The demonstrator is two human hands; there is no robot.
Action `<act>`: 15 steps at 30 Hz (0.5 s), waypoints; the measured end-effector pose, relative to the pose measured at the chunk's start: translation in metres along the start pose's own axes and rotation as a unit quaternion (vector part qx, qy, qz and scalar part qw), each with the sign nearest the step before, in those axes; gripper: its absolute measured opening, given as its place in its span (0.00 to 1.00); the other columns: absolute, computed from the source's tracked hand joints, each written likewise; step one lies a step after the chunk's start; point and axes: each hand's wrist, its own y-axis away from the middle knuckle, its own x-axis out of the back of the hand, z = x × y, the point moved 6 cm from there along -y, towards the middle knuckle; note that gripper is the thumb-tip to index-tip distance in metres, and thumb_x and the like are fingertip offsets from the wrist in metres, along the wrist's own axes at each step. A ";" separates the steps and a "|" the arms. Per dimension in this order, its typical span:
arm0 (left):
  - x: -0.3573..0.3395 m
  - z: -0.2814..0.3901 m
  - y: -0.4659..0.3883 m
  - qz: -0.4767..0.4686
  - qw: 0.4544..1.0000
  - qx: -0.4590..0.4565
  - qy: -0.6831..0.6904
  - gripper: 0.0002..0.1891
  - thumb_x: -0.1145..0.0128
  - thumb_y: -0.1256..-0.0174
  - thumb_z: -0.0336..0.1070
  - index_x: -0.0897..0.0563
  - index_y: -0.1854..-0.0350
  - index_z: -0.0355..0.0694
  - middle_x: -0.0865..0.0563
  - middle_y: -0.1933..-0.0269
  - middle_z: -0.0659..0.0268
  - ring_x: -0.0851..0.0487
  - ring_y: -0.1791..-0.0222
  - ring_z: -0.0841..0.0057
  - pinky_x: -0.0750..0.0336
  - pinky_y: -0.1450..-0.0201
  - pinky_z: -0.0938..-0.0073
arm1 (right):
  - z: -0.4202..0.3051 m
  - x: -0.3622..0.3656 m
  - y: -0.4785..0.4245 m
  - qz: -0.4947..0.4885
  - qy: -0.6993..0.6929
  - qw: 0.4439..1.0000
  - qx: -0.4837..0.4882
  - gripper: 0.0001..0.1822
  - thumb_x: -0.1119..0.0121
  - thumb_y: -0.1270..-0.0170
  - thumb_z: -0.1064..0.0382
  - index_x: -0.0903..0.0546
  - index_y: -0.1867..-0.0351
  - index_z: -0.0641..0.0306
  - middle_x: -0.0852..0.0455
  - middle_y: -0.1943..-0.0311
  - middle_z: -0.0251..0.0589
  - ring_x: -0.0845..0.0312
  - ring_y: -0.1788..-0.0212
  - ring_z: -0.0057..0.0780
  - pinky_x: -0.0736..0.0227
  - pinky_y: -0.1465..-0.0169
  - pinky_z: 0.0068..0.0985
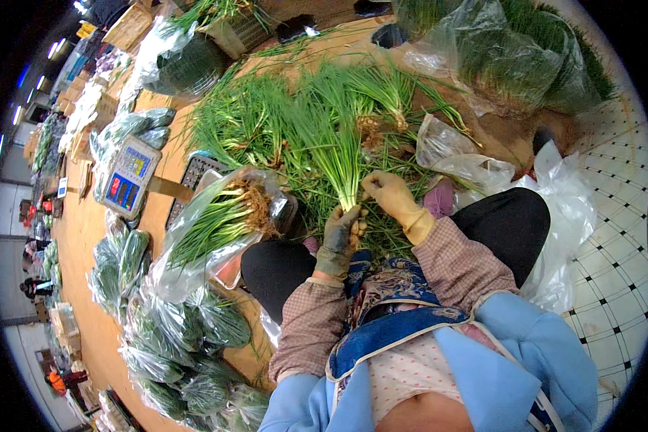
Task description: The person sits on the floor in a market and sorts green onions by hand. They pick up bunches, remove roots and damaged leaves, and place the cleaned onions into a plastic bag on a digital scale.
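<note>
My left hand (339, 237), in a soiled rubber glove, grips a bunch of green onions (345, 181) near its base, with the leaves fanning away from me. Just right of the stems is my right hand (391, 195), in a yellowish rubber glove. Its fingers are curled, and I cannot tell whether anything thin is pinched in them. Beyond both hands spreads a heap of loose green onions (248, 116), some with roots showing. To the left, a clear plastic bag (194, 272) holds more green onions (216, 221), their brown roots towards me, on a scale.
The scale's display (128, 178) stands left of the bag. Several filled plastic bags of greens (210, 383) lie at lower left. Upper right are large wrapped bundles (507, 70); an empty-looking plastic bag (561, 227) lies by my right knee. Trimmed leaves (383, 235) litter the floor.
</note>
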 end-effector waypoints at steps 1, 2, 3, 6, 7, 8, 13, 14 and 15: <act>-0.005 0.002 0.003 -0.011 1.000 0.001 0.001 0.08 0.48 0.40 0.31 0.28 0.59 0.37 0.20 0.71 0.62 0.24 0.82 0.81 0.31 0.82 0.84 | -0.012 0.010 0.004 0.022 0.007 1.000 -0.015 0.10 0.46 0.44 0.68 0.24 0.61 0.68 0.20 0.66 0.41 0.27 0.67 0.23 0.33 0.63 0.23; -0.008 0.005 0.005 -0.002 1.000 -0.003 -0.006 0.08 0.47 0.40 0.31 0.28 0.60 0.37 0.20 0.71 0.63 0.24 0.82 0.81 0.31 0.82 0.84 | -0.017 0.016 0.005 0.044 0.014 0.999 -0.029 0.09 0.46 0.45 0.69 0.24 0.63 0.68 0.20 0.67 0.42 0.27 0.66 0.24 0.32 0.63 0.23; -0.012 0.007 0.008 0.005 1.000 -0.005 -0.013 0.08 0.47 0.41 0.31 0.28 0.60 0.37 0.20 0.71 0.63 0.24 0.81 0.80 0.31 0.82 0.84 | -0.026 0.020 0.006 0.095 0.023 0.994 0.049 0.09 0.45 0.45 0.68 0.24 0.63 0.67 0.20 0.68 0.43 0.26 0.67 0.25 0.32 0.63 0.23; -0.010 0.002 0.006 0.016 0.999 0.001 -0.039 0.08 0.45 0.42 0.30 0.29 0.62 0.37 0.21 0.71 0.63 0.24 0.81 0.81 0.31 0.82 0.84 | -0.047 0.024 0.009 0.198 0.072 0.953 0.215 0.13 0.41 0.48 0.60 0.25 0.65 0.65 0.21 0.73 0.44 0.24 0.70 0.30 0.31 0.65 0.24; -0.006 0.002 0.005 0.019 0.999 0.004 -0.050 0.08 0.45 0.42 0.30 0.29 0.63 0.37 0.21 0.71 0.63 0.24 0.81 0.81 0.31 0.82 0.84 | -0.045 0.022 0.007 0.160 0.060 0.973 0.159 0.14 0.40 0.49 0.58 0.25 0.65 0.65 0.21 0.72 0.44 0.24 0.71 0.31 0.30 0.65 0.24; -0.001 0.001 0.004 0.033 0.997 0.011 -0.072 0.11 0.44 0.43 0.30 0.29 0.61 0.37 0.21 0.71 0.63 0.24 0.81 0.80 0.31 0.82 0.84 | -0.043 0.021 0.008 0.120 0.047 0.987 0.101 0.16 0.40 0.50 0.57 0.25 0.65 0.65 0.21 0.72 0.44 0.24 0.71 0.32 0.30 0.66 0.25; -0.009 0.005 0.010 0.021 0.998 0.017 -0.054 0.12 0.43 0.44 0.29 0.29 0.59 0.38 0.21 0.70 0.65 0.24 0.81 0.80 0.31 0.82 0.85 | -0.033 -0.002 0.012 -0.003 0.104 0.991 0.083 0.16 0.39 0.48 0.54 0.25 0.69 0.67 0.20 0.76 0.43 0.23 0.74 0.34 0.31 0.70 0.28; -0.011 0.005 0.008 0.017 0.999 0.009 -0.048 0.12 0.44 0.44 0.29 0.29 0.59 0.38 0.21 0.70 0.65 0.24 0.81 0.80 0.31 0.82 0.85 | -0.028 -0.003 0.010 -0.036 0.034 0.997 0.066 0.15 0.40 0.48 0.56 0.25 0.70 0.67 0.21 0.77 0.41 0.24 0.74 0.31 0.31 0.71 0.26; -0.010 0.006 0.008 0.016 0.999 -0.001 -0.042 0.11 0.44 0.44 0.29 0.28 0.59 0.38 0.21 0.70 0.65 0.24 0.81 0.81 0.31 0.82 0.85 | -0.028 -0.006 0.009 -0.072 -0.037 0.996 0.048 0.13 0.40 0.47 0.58 0.25 0.71 0.67 0.21 0.77 0.39 0.24 0.75 0.29 0.31 0.72 0.24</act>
